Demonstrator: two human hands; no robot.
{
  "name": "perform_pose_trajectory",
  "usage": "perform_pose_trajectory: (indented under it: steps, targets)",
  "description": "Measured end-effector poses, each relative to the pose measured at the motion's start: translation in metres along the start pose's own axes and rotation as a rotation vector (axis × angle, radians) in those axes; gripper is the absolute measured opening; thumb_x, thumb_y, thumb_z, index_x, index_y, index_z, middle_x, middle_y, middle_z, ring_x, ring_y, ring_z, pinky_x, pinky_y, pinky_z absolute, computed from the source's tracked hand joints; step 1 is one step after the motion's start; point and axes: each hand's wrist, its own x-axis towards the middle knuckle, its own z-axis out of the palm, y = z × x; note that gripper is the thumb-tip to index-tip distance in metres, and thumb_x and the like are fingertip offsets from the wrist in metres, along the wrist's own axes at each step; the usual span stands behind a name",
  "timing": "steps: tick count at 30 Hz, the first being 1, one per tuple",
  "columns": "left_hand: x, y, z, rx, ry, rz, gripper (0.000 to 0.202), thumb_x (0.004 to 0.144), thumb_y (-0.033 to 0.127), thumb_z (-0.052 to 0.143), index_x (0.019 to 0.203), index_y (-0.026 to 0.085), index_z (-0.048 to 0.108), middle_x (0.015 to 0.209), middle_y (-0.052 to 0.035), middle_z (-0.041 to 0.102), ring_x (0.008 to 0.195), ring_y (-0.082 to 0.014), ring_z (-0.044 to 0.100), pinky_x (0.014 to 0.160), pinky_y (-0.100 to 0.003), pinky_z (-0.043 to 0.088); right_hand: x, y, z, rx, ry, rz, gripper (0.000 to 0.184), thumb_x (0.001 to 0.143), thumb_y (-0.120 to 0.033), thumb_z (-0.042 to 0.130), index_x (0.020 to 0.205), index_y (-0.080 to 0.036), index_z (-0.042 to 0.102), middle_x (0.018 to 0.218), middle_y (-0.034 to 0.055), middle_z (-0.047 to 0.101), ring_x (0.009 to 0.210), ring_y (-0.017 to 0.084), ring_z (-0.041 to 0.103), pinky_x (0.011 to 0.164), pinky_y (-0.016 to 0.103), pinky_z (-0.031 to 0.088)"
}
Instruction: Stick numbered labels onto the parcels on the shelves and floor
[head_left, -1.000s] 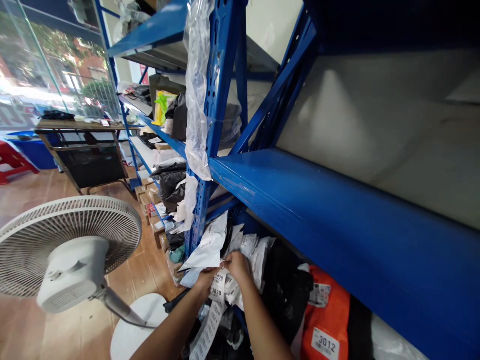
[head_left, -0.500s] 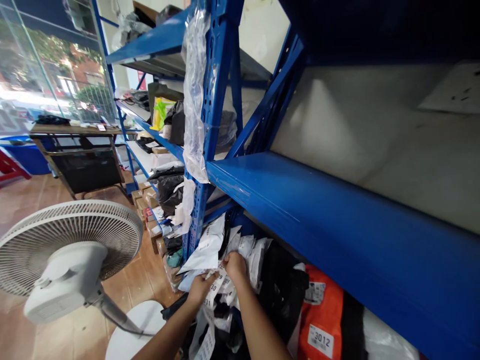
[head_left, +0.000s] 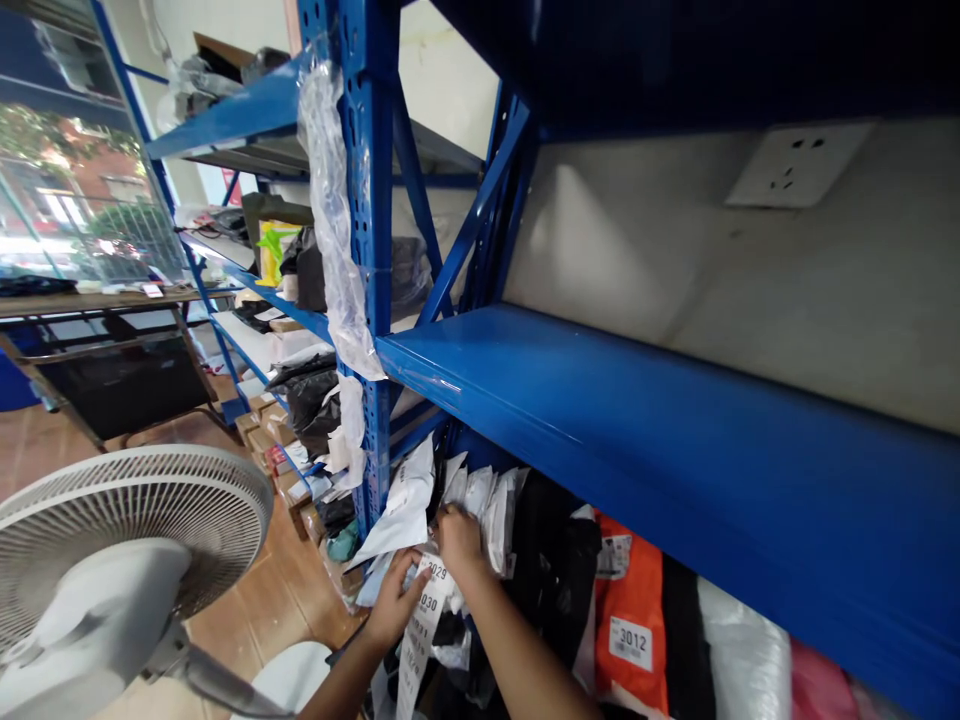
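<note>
A long white strip of printed number labels point(head_left: 417, 630) hangs down in front of the parcels; 3029 shows near its top. My left hand point(head_left: 397, 598) pinches the strip's upper edge between thumb and fingers. Just above and to the right, my right hand point(head_left: 459, 545) has its fingers closed at the top of the strip, against the parcels; what lies between its fingertips is hidden. A white mailing bag point(head_left: 405, 495) leans over beside both hands. More white parcels point(head_left: 499, 510) stand upright to the right of my right hand.
A blue shelf point(head_left: 600, 400) juts out above the parcels, joined to a blue upright post point(head_left: 371, 200). An orange parcel point(head_left: 630, 590) labelled 3012 stands among black bags on the right. A grey-white fan point(head_left: 135, 520) occupies the left, with a desk point(head_left: 90, 300) behind.
The view has shifted right and a little closer in, bringing the wall socket more into sight. Both hands stay at the label strip, where 3029 now reads clearly.
</note>
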Motion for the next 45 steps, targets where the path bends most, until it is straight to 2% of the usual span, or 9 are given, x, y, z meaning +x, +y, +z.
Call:
perform_pose_trajectory:
  steps: [4,12,18,21,24,31,38,41,45]
  targets:
    - [-0.005,-0.006,-0.004,0.131,-0.049,0.061,0.030,0.079,0.048,0.052,0.083,0.020,0.062,0.110,-0.0111,0.059,0.113,-0.0287,0.050,0.102,-0.044,0.036,0.002,-0.002,0.000,-0.027,0.011,0.026,0.020,0.082,-0.020,0.055,0.095,-0.015,0.069,0.101,0.0123,0.068,0.092,0.026,0.066,0.079,0.033,0.047]
    - [0.007,0.008,-0.011,0.269,-0.153,0.195,0.026,0.083,0.043,0.048,0.077,0.021,0.060,0.091,-0.0079,0.062,0.092,-0.0243,0.057,0.087,-0.038,0.046,0.013,-0.002,-0.003,-0.026,-0.042,0.074,0.023,0.075,-0.025,0.065,0.096,-0.017,0.069,0.099,0.0120,0.070,0.090,0.026,0.067,0.071,0.030,0.048]
    - [0.008,0.004,-0.011,0.352,-0.184,0.254,0.024,0.085,0.039,0.047,0.083,0.020,0.061,0.102,-0.0114,0.063,0.100,-0.0255,0.057,0.091,-0.040,0.046,-0.004,-0.002,-0.002,-0.025,-0.021,0.020,0.036,0.088,-0.007,0.035,0.105,-0.015,0.066,0.107,0.0148,0.067,0.105,0.024,0.060,0.094,0.038,0.040]
    - [0.005,0.002,-0.009,0.368,-0.195,0.274,0.026,0.086,0.038,0.045,0.086,0.018,0.062,0.121,-0.0156,0.059,0.115,-0.0273,0.052,0.101,-0.043,0.041,-0.013,0.000,-0.001,-0.007,-0.003,0.009,0.037,0.088,-0.006,0.033,0.106,-0.012,0.066,0.110,0.0164,0.065,0.110,0.025,0.056,0.105,0.042,0.028]
    - [0.004,0.000,-0.008,0.354,-0.197,0.255,0.025,0.086,0.037,0.046,0.085,0.018,0.062,0.127,-0.0156,0.057,0.121,-0.0277,0.049,0.105,-0.044,0.037,-0.014,0.001,-0.003,0.039,0.013,0.016,0.038,0.087,-0.004,0.033,0.099,-0.014,0.067,0.106,0.0134,0.066,0.103,0.022,0.059,0.101,0.036,0.032]
    - [0.006,-0.006,-0.007,0.232,-0.016,0.210,0.030,0.083,0.045,0.048,0.081,0.020,0.063,0.089,-0.0093,0.067,0.089,-0.0254,0.061,0.084,-0.040,0.049,0.003,-0.002,-0.009,0.167,0.109,0.055,0.030,0.085,-0.007,0.041,0.102,-0.017,0.063,0.108,0.0084,0.065,0.097,0.016,0.062,0.079,0.022,0.041]
    - [0.007,0.000,-0.005,0.124,-0.007,0.157,0.029,0.080,0.047,0.051,0.079,0.020,0.062,0.084,-0.0070,0.066,0.085,-0.0247,0.060,0.081,-0.038,0.048,0.026,-0.001,0.001,0.146,0.037,0.145,0.027,0.078,-0.002,0.048,0.089,-0.013,0.070,0.100,0.0136,0.068,0.087,0.021,0.065,0.071,0.025,0.044]
    - [0.009,0.003,-0.005,0.121,-0.054,0.160,0.026,0.079,0.046,0.053,0.076,0.021,0.062,0.085,-0.0065,0.065,0.087,-0.0250,0.059,0.083,-0.037,0.047,0.031,-0.006,0.001,0.125,0.038,0.155,0.031,0.082,-0.005,0.043,0.096,-0.014,0.070,0.105,0.0166,0.065,0.093,0.024,0.062,0.075,0.030,0.045]
    - [0.012,-0.001,-0.002,-0.021,0.027,0.061,0.027,0.074,0.047,0.058,0.072,0.021,0.058,0.083,-0.0047,0.063,0.087,-0.0245,0.057,0.086,-0.038,0.045,0.025,-0.008,-0.002,0.136,0.059,-0.030,0.024,0.078,-0.011,0.054,0.094,-0.018,0.070,0.117,0.0102,0.059,0.112,0.024,0.050,0.093,0.028,0.039]
